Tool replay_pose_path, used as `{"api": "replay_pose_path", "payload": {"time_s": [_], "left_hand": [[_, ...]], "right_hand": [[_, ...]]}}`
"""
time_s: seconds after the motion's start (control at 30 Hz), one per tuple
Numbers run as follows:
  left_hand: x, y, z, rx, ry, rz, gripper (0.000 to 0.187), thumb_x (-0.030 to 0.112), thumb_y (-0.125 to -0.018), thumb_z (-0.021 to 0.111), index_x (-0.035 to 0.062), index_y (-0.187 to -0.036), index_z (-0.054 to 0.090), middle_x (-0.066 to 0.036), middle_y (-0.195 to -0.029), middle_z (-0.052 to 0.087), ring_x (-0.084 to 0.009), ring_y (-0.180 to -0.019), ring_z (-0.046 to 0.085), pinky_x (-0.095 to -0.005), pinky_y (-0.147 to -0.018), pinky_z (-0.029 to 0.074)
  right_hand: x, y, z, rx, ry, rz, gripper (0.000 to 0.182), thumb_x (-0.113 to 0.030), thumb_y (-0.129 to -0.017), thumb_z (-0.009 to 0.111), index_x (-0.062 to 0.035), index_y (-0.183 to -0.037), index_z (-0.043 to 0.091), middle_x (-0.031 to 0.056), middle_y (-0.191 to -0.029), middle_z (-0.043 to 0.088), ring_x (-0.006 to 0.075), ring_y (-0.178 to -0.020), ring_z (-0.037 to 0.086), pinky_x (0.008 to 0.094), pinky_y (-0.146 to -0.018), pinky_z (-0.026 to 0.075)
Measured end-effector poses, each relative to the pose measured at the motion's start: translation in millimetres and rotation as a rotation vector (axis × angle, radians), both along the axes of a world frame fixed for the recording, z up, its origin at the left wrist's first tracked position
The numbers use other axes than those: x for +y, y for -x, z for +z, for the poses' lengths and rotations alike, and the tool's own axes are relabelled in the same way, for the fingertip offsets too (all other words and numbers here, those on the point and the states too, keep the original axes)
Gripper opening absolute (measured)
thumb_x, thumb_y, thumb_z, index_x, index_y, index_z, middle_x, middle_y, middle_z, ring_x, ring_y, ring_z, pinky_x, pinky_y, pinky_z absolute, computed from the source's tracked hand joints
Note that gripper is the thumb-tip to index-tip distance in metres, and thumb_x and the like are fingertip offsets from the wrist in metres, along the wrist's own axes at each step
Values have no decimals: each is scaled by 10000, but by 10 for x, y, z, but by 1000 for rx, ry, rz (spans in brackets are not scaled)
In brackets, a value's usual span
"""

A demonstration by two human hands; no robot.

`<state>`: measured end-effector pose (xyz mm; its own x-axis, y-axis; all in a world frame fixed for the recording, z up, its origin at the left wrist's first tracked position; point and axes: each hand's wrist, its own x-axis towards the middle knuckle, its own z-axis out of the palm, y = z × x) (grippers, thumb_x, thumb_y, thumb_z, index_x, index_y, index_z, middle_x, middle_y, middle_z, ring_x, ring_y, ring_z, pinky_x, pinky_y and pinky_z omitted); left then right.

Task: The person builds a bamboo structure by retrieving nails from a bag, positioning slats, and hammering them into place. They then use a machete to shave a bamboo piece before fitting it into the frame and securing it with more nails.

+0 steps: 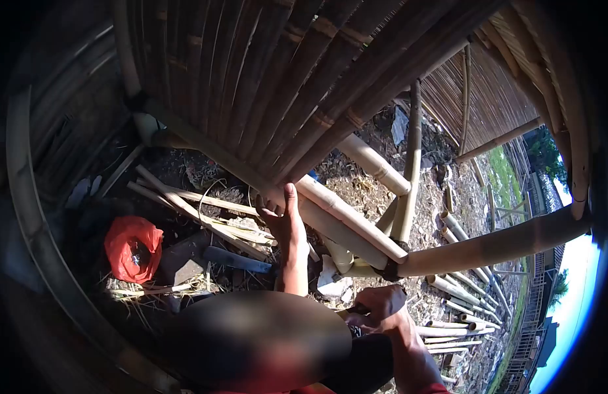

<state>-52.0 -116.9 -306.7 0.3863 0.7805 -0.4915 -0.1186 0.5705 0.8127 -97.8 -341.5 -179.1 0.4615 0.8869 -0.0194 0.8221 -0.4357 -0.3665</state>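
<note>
My left hand (287, 220) reaches up to the lower bamboo rail (343, 226), its thumb raised against the rail and its fingers curled at the edge. Just above it are the lower ends of dark split-bamboo slats (264, 98), set side by side as a panel. Lower and to the right, my right hand (381, 307) is closed in a fist close to my lap. A short brownish end shows beside its fingers, but I cannot tell what the object is. The dark-wrapped joint of the rail and a thick bamboo pole (494, 244) sits just above this hand.
A red plastic bag (134, 249) lies on the littered ground at left, near loose bamboo strips (205, 210) and a dark-bladed tool (238, 260). Cut bamboo lengths (455, 331) lie at right. An upright bamboo post (409, 164) stands beyond the rail.
</note>
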Motion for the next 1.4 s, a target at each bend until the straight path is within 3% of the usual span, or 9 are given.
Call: {"api": "replay_pose_path", "payload": {"time_s": [0.43, 0.57, 0.7, 0.8, 0.9, 0.97, 1.2, 1.37, 1.4], "left_hand": [[855, -446, 1465, 224, -1110, 317, 919, 676, -1046, 131, -36, -1624, 86, -347, -1665, 62, -456, -1566, 70, -523, -1274, 39], [974, -547, 1268, 335, -1463, 531, 702, 470, -1076, 450, -47, -1540, 347, -335, -1580, 321, -446, -1486, 324, -533, -1227, 233], [1103, -564, 1253, 135, -1163, 609, 679, 531, -1087, 399, 42, -1558, 397, -242, -1569, 397, -439, -1475, 328, -485, -1197, 285], [1497, 128, 1298, 197, -1293, -38, 915, 710, -1039, 157, 33, -1648, 74, -188, -1723, 51, -357, -1589, 31, -435, -1284, 44], [1654, 715, 1511, 46, -1054, -189, 705, 521, -1052, 542, -71, -1433, 518, -210, -1467, 554, -290, -1417, 471, -356, -1181, 334], [1509, 1002, 1873, -18, -846, -33, 576, 441, -1042, 598, -9, -1399, 571, -160, -1407, 597, -298, -1354, 516, -456, -1133, 370], [954, 1156, 2280, -159, -1190, -207, 567, 410, -1035, 595, 25, -1445, 526, -178, -1442, 548, -339, -1348, 507, -481, -1128, 385], [1308, 1130, 1452, 460, -1922, -187, 350, 134, -921, 757, -16, -1224, 669, -140, -1091, 698, -228, -1072, 680, -387, -900, 546], [1475, 1168, 1295, 589, -1650, -237, 361, 143, -912, 758, -18, -1222, 671, -155, -1102, 704, -250, -1065, 688, -386, -909, 543]], "right_hand": [[-976, -70, 363, 237, 224, -274, 558, -619, -826, 768, -76, -707, 722, 98, -548, 612, 314, -519, 630, 416, -540, 504], [-881, 40, 136, 192, 491, -248, 529, -605, -879, 705, -100, -730, 758, 126, -626, 679, 332, -596, 688, 432, -586, 546], [-649, -110, -530, 245, 834, 87, 580, -638, -902, 652, -81, -820, 794, 143, -730, 726, 330, -743, 736, 453, -712, 569], [-502, -143, -1212, 312, 804, 379, 629, -701, -877, 640, -92, -863, 797, 149, -794, 741, 346, -803, 737, 473, -748, 572], [-325, -135, -2275, 325, 880, 541, 670, -754, -815, 658, -109, -921, 801, 159, -923, 758, 353, -932, 727, 467, -839, 574], [177, -57, -2140, 241, 867, 466, 569, -674, -856, 670, -124, -908, 804, 178, -896, 745, 355, -930, 727, 473, -850, 571], [1414, -1, -2663, 102, 56, -7, 623, -402, -900, 703, -150, -1430, 492, 213, -1241, 624, 362, -1118, 664, 524, -851, 550], [1514, -197, -2843, -152, -24, 194, 303, -160, -912, 602, -95, -1206, 637, 201, -991, 688, 370, -773, 720, 486, -632, 574], [1534, -259, -2740, 59, -184, 161, 211, -202, -957, 590, -68, -1108, 654, 178, -904, 693, 328, -738, 698, 449, -625, 538]]}}
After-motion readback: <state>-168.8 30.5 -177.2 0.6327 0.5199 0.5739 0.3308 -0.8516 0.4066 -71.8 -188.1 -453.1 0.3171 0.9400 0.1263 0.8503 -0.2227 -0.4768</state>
